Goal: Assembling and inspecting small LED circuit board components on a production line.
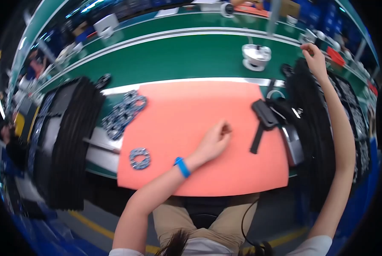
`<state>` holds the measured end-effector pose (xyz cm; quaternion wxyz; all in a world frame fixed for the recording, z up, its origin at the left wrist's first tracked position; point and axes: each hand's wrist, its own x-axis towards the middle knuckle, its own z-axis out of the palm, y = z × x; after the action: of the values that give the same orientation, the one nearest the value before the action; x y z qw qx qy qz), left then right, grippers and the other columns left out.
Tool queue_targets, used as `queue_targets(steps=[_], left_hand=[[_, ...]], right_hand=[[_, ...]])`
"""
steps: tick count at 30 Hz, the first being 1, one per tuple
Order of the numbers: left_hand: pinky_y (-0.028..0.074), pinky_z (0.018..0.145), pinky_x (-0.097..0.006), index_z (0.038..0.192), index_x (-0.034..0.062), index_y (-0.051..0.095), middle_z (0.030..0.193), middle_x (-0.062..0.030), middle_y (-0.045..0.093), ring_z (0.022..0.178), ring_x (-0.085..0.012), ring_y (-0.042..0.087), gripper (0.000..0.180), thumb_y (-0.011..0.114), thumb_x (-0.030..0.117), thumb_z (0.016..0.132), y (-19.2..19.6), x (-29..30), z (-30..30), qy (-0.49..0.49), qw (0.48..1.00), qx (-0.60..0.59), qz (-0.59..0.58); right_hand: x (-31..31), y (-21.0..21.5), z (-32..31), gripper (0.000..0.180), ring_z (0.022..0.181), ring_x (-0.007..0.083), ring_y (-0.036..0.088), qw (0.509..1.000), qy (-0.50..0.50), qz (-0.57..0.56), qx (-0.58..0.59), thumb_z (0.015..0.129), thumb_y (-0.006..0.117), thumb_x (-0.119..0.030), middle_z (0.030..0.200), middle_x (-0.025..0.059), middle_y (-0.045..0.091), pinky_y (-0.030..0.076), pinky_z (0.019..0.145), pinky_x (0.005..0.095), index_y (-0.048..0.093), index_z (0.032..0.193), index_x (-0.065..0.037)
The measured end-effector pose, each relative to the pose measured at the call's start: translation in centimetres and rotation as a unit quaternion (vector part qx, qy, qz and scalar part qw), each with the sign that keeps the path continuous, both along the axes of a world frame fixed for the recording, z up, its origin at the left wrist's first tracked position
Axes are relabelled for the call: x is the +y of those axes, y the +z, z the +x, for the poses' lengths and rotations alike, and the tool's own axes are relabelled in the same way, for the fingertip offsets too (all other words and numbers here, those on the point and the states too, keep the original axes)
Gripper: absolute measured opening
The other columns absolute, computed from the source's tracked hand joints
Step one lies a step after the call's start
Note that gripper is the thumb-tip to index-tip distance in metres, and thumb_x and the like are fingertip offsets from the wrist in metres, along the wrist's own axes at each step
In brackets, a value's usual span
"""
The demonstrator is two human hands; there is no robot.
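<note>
My left hand (215, 141), with a blue band (182, 167) at its wrist, hovers over the middle of an orange-pink mat (191, 113). Its fingers are curled together, and anything in them is too small or hidden to make out. On the right, my right hand (316, 62) is stretched far forward above a stack of black trays (312, 123). Its fingers are bent in toward the thumb, and I cannot make out what they hold. A single grey-blue ring-shaped part (134, 163) lies at the mat's near left. Several similar ring parts (122, 116) sit clustered along its left edge.
A black device with a strap (265, 114) rests on the mat's right side, beside a metal box (292, 145). More black trays (73, 141) stand at the left. Beyond the mat, a white round fixture (256, 57) stands on the green conveyor belt (174, 57).
</note>
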<state>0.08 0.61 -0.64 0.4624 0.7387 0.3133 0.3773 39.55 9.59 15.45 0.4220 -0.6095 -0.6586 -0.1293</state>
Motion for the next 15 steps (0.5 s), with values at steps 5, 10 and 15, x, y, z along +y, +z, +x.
queue_targets(steps=[5, 10, 15], left_hand=[[0.047, 0.058, -0.024, 0.098, 0.0028, 0.045, 0.079, -0.0056, 0.054, 0.067, -0.0120, 0.055, 0.011, 0.040, 0.007, 0.089, -0.4, 1.4, -1.1, 0.029, 0.974, -0.134, -0.181], [0.046, 0.054, -0.026, 0.098, 0.0021, 0.039, 0.071, -0.0064, 0.054, 0.059, -0.0121, 0.051, 0.009, 0.040, 0.008, 0.091, -6.1, 4.4, -0.9, 0.162, 0.929, -0.206, 0.262], [0.045, 0.053, -0.025, 0.099, 0.0046, 0.039, 0.070, -0.0072, 0.055, 0.058, -0.0123, 0.053, 0.009, 0.041, 0.012, 0.093, -0.7, 2.0, -0.7, 0.067, 0.966, -0.178, -0.175]], right_hand=[[-0.7, -2.5, -22.4, 0.018, 0.080, 0.0156, 0.057, 0.956, 0.286, -0.068, -0.028, 0.078, 0.055, -0.002, 0.089, 0.0075, 0.059, 0.046, 0.069, 0.0274, 0.060, 0.095, -0.003], [-5.5, -6.3, -41.0, 0.024, 0.101, 0.0271, 0.055, 0.826, 0.517, -0.207, -0.092, 0.081, 0.057, -0.013, 0.110, 0.0132, 0.055, 0.045, 0.089, 0.0376, 0.059, 0.103, -0.002], [-8.2, -12.7, -47.0, 0.026, 0.103, 0.0299, 0.054, 0.827, 0.467, -0.225, -0.218, 0.082, 0.058, -0.021, 0.116, 0.0124, 0.054, 0.045, 0.086, 0.0399, 0.058, 0.101, -0.002]])
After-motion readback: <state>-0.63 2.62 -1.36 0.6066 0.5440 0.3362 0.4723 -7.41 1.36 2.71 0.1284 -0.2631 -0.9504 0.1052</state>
